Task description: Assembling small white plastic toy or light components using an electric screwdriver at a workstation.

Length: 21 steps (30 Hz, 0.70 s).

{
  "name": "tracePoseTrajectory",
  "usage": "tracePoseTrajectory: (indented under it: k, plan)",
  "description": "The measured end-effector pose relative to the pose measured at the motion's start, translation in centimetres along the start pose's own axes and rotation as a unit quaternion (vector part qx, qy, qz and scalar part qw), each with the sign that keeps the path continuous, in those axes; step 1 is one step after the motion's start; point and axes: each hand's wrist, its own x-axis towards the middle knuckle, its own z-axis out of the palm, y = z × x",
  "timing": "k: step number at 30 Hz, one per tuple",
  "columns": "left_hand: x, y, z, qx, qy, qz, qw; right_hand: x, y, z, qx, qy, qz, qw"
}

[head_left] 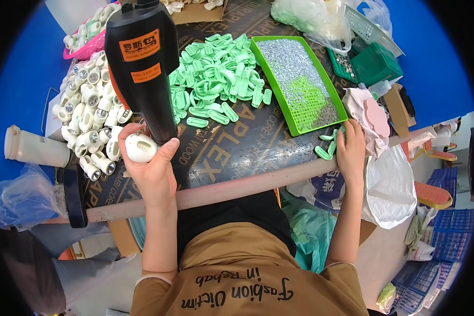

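My left hand (pixel 155 176) is closed around a white plastic flashlight body (pixel 141 148) with an oval opening. Right above it, a black electric screwdriver (pixel 142 63) with orange labels stands upright, its lower end beside my fingers; its tip is hidden. My right hand (pixel 351 150) is at the table's front edge, fingers bent together over a few small green plastic pieces (pixel 325 151). One green piece shows at its fingertips. Just beyond that hand lies a bright green tray (pixel 298 129) of small silvery screws.
Many green plastic pieces (pixel 216 79) are heaped mid-table. White flashlights (pixel 92 100) pile up at left, beside a pink basket (pixel 87 50) and a white tub (pixel 37 146). Dark green boxes (pixel 376 63) and pink pads (pixel 371 118) lie at right. A padded rail (pixel 258 181) edges the table.
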Motion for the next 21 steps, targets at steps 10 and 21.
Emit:
tracePoseTrajectory:
  k: [10, 21]
  plan:
    - [0.0, 0.1, 0.1, -0.012, -0.005, 0.003, 1.000, -2.8, -2.9, 0.1, 0.105, 0.041, -0.011, 0.994]
    - [-0.1, 0.1, 0.1, -0.010, -0.012, -0.004, 1.000, 0.3, 0.2, 0.8, 0.044, -0.037, 0.029, 0.998]
